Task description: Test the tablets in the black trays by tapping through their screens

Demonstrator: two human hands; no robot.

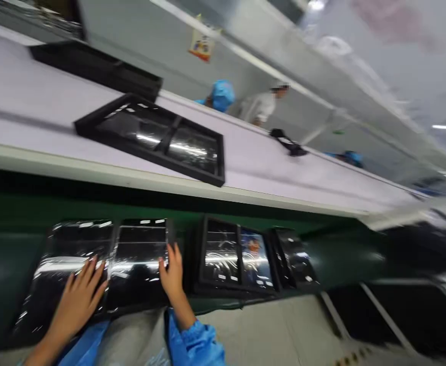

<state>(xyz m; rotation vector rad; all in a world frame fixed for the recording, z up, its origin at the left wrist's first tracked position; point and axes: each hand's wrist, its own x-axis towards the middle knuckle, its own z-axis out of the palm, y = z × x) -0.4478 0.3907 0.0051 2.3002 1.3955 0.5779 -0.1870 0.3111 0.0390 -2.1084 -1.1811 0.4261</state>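
Note:
Two glossy black screen-like panels lie side by side on a green work surface, apparently covered in clear film. My left hand (80, 295) rests on the left panel (68, 246) with its fingers spread. At the right edge of the other panel (137, 251) is my right hand (173, 274), its fingers stretched out and its thumb apart. Whether a tray bears these two panels I cannot tell. To the right of my right hand, a black tray (220, 290) holds two more shiny panels, one showing a coloured picture (255, 254).
Further right lies another dark tray with panels (297, 256). A white shelf (284, 173) runs above the bench, bearing a black two-compartment tray (173, 119) and a darker tray (96, 68). Beyond it are people, one in a blue cap (223, 95). Large dark trays (383, 310) stand lower right.

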